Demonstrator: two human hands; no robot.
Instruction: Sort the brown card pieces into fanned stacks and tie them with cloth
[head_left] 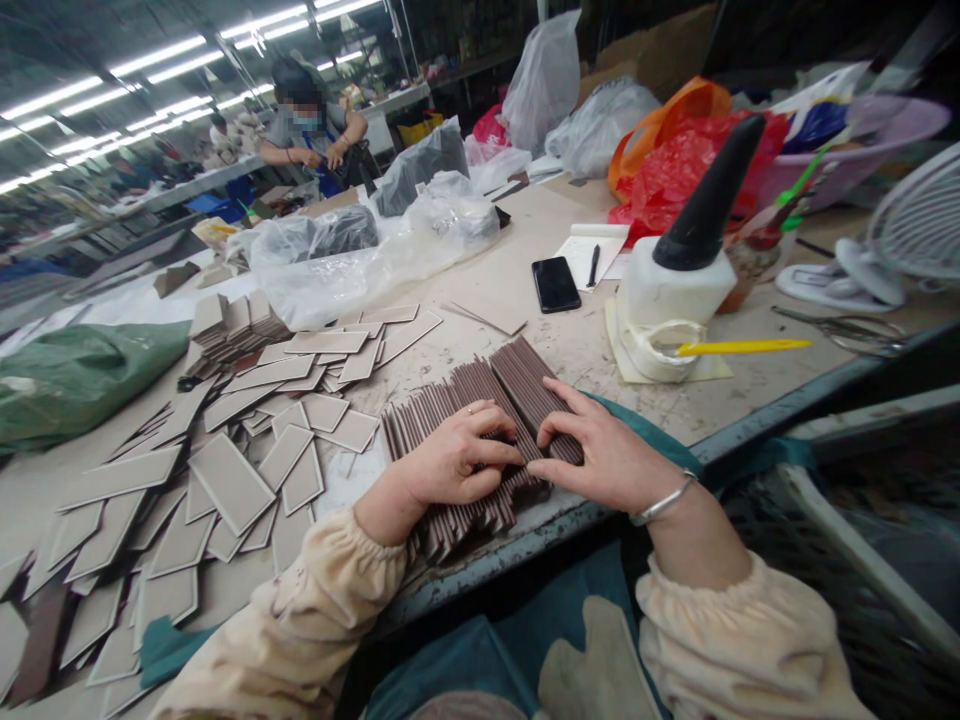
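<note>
A row of thin dark-brown strips [441, 408], packed side by side, lies near the table's front edge. To its right, a neater block of the same strips [521, 372] is set apart by a narrow gap. My left hand [466, 455] rests on the row with its fingers curled on the strips near the gap. My right hand [600, 440] bends around the right block, its thumb at the near end and its fingers along the right side. Both thumbs come close together at the near end. What lies under the fingertips is partly hidden.
Flat grey-beige pieces with pale edges [232, 485] are scattered at left. A white glue bottle [675, 285] with a black cone top and a yellow-handled tool [742, 347] stands at right. Behind are a phone [556, 284], plastic bags [390, 235], a fan [919, 215] and a seated co-worker [311, 135].
</note>
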